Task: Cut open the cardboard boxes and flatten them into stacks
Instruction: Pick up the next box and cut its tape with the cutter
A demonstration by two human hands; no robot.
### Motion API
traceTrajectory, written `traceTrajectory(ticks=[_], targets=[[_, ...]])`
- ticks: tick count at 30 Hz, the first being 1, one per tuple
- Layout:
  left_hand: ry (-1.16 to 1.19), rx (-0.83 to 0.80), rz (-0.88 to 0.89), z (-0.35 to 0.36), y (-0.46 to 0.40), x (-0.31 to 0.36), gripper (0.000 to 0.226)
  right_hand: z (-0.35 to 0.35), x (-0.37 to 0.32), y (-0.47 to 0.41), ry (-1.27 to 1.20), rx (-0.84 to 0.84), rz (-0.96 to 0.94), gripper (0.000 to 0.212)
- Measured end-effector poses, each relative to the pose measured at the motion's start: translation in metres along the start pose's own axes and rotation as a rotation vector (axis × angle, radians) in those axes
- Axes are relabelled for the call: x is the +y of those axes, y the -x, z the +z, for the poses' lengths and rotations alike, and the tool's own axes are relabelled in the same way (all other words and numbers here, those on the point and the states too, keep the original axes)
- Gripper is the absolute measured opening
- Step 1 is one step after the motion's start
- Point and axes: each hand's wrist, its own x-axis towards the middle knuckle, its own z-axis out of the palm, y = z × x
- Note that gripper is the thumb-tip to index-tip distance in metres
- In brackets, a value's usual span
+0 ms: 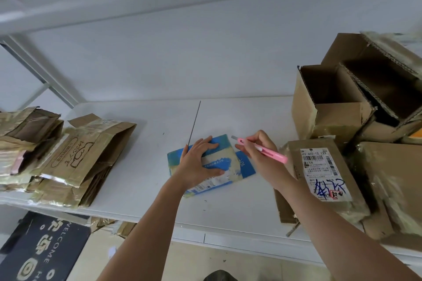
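Note:
A small blue and white cardboard box (pixel 225 166) lies flat in the middle of the white table (pixel 141 180). My left hand (pixel 198 162) presses on its left half with spread, straight fingers. My right hand (pixel 260 153) holds a pink utility knife (pixel 262 149) just right of the box's far corner, the short blade pointing left above that corner. Flattened brown boxes form stacks (pixel 75 162) at the table's left end. Brown boxes still in shape, some open at the top (pixel 331 102), are piled on the right.
A taped brown box with a white shipping label (pixel 324 175) lies right next to my right forearm. A thin dark seam (pixel 194 123) runs across the table behind the blue box. A dark welcome mat (pixel 43 251) and cardboard scraps lie on the floor below the left stacks.

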Motion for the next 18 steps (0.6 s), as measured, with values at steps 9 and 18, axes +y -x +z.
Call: traceTrajectory(ticks=[9,18], targets=[[-0.006,-0.005,0.008,0.001,-0.001,-0.003,0.068,0.009,0.002,-0.004,0.009,0.010,0.064,0.016],[0.012,-0.011,-0.010,0.002,-0.005,-0.006,0.066,0.001,-0.004,-0.012,0.055,-0.019,0.121,0.016]])
